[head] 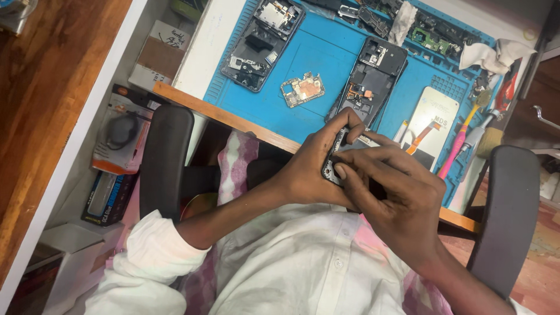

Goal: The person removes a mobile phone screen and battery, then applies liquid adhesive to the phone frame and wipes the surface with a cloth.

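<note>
The left hand point(318, 169) gripped a small phone frame point(333, 163) by its edges to steady it, while the right hand point(396, 195) pressed its thumb on it. Beyond the hands, an opened phone point(373, 76) lay on the blue mat point(315, 64), near a loose circuit board point(302, 89).

Blister package point(119, 135): well to the left of the hands point(361, 181), on the shelf below the table point(233, 119); orange and white card with a clear bubble over a dark round item.

Flat box point(108, 198): just below the blister package, far left of the hands; dark blue-black, oblong, with pale print.

Cardboard box point(160, 55): up and left of the hands, beside the table's white edge; brown and white, handwriting on its flap.

Screen panel point(431, 119): just up and right of the hands, on the blue mat point(315, 49); white rounded rectangle, dark lower end, orange tab.
</note>
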